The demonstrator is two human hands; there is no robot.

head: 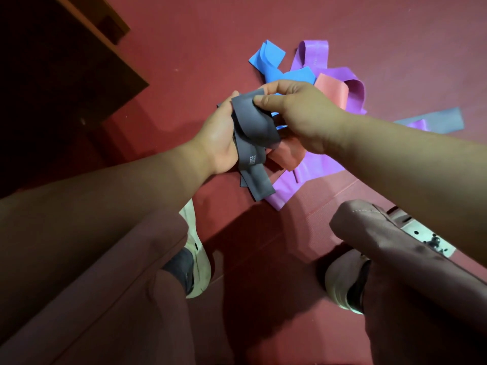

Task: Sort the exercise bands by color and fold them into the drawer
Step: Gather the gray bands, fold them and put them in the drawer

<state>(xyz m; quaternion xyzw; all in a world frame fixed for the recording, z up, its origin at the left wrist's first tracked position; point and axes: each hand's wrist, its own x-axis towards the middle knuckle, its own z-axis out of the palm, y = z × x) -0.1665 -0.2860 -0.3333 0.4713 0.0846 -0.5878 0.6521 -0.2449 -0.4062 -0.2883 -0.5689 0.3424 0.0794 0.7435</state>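
Both hands grip one dark grey band (253, 127) above the red floor mat (184, 61). The left hand (220, 135) cups it from the side, fingers curled around its folded middle, while the right hand (297, 114) pinches its upper edge between thumb and fingertips. The band's loose end hangs down toward the mat. Just behind the hands lies a tangled heap: blue bands (274, 64), purple bands (316, 56), a coral band (332, 90) and a grey-blue band (437, 122). A dark wooden cabinet (66, 75) stands at the left.
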